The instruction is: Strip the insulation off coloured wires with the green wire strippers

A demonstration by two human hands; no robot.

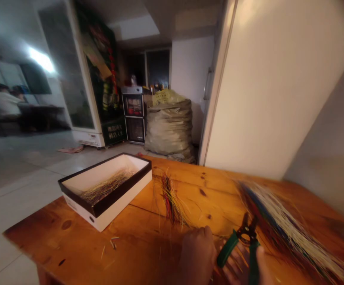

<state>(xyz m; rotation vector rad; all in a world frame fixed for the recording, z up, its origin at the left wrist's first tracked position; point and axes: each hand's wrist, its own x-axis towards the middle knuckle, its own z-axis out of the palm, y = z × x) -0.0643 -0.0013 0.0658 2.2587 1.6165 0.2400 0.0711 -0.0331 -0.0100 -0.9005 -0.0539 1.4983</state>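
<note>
My right hand (237, 270) grips wire strippers (245, 230) with green handles, at the front of the wooden table. Their handles are spread and the dark jaws point away from me, parted. Just left of them, my left hand (198, 253) is closed and smeared by motion; a thin strand seems to pass by its fingers, but what it holds is unclear. Beyond it lies a small bunch of thin coloured wires (170, 200), red, yellow and dark. On the right, a long thick bundle of wires (291, 225), white, blue and red, stretches toward me.
An open white shoebox (121, 208) with a black rim, part filled with wire pieces (109, 186), stands on the wooden table (142, 241) at left. Wire scraps (113, 242) lie before it. Behind are a bulging sack (169, 126), glass-door cabinets and a seated person.
</note>
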